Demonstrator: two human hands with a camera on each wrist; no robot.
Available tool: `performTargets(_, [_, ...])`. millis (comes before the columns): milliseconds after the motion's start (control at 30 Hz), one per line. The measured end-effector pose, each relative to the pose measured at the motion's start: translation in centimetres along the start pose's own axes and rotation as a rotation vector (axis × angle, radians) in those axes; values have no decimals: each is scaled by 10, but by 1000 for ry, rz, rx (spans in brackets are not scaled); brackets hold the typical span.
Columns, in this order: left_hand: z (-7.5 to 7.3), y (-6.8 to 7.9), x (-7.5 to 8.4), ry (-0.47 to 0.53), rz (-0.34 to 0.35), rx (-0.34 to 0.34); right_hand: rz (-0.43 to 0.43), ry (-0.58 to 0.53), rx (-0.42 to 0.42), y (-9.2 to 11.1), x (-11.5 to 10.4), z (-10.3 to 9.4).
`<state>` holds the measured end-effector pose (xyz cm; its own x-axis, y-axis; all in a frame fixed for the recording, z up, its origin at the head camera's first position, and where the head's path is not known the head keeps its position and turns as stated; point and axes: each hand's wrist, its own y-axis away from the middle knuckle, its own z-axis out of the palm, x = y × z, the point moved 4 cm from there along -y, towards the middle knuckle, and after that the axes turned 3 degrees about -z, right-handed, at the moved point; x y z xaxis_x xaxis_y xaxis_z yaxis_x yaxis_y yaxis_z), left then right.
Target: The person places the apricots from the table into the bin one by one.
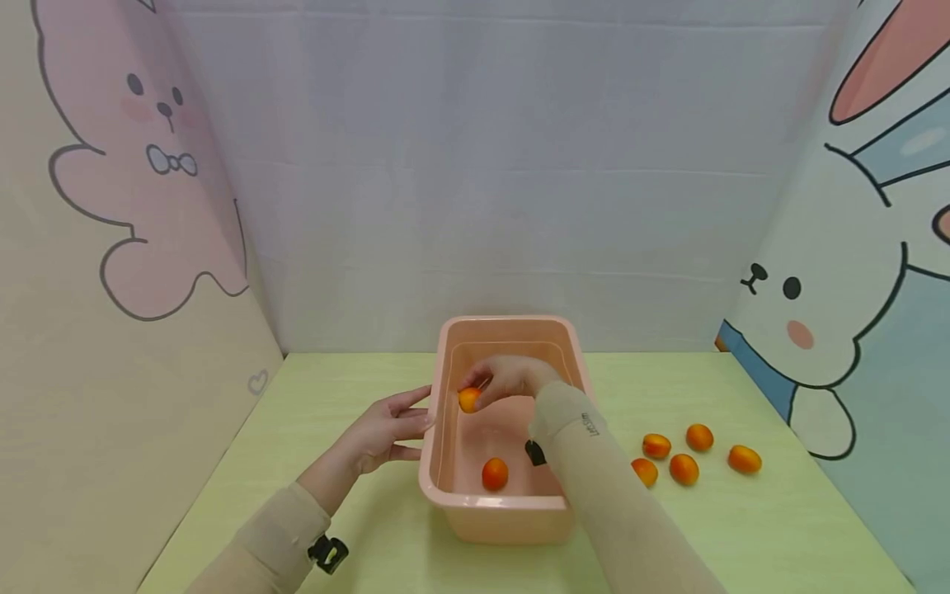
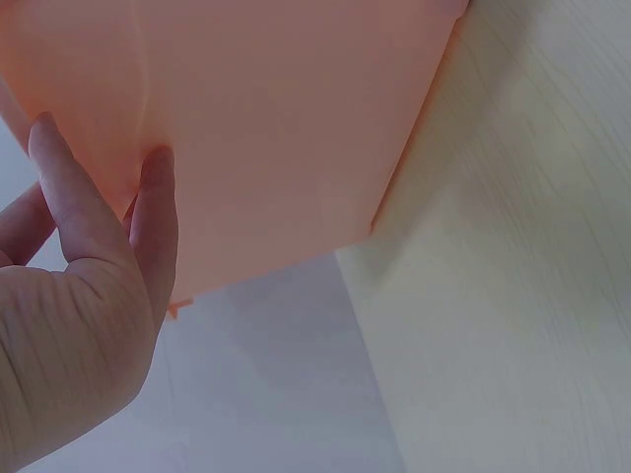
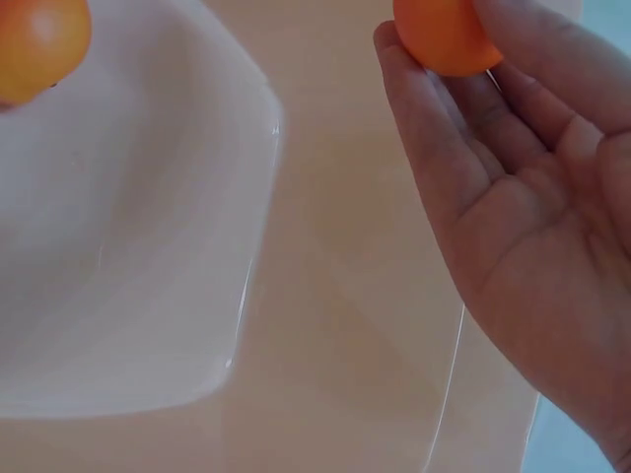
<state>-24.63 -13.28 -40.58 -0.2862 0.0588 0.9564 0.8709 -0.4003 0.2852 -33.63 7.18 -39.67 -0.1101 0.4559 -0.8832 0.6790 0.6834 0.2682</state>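
Note:
A pink plastic bin [image 1: 512,525] stands on the table. Inside it, my right hand [image 1: 514,376] pinches a small, smooth orange fruit [image 1: 468,401] between thumb and fingertips, above the bin's floor. The right wrist view also has this fruit [image 3: 444,37] at the ends of the fingers. Another orange fruit [image 1: 495,474] lies on the bin floor near the front wall. My left hand [image 1: 382,431] is at the bin's left side, fingers extended against the outer wall. In the left wrist view those fingers [image 2: 156,212] lie along the pink wall, not curled round it.
On the table right of the bin lie several more orange fruits [image 1: 684,469], one partly hidden by the right sleeve. The pale green table [image 1: 356,528] meets a white cloth backdrop [image 1: 505,206] behind. Panels with cartoon animals stand left and right.

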Motion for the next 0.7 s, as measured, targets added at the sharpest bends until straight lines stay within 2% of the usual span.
performTargets(200, [0,0,0,-6,-1,7,-6,-4,-9,2,-1,0])
performTargets(467, [-1,-1,-2,-10,-10,22,-62,-67,83,9,-7,-14])
performTargets(633, [-1,-1,-2,-14,-14,27,-158,-114,110,19,-23,-26])
performTargets(700, [-1,-1,-1,-14,-15,29,-197,-87,127,25,-31,-32])
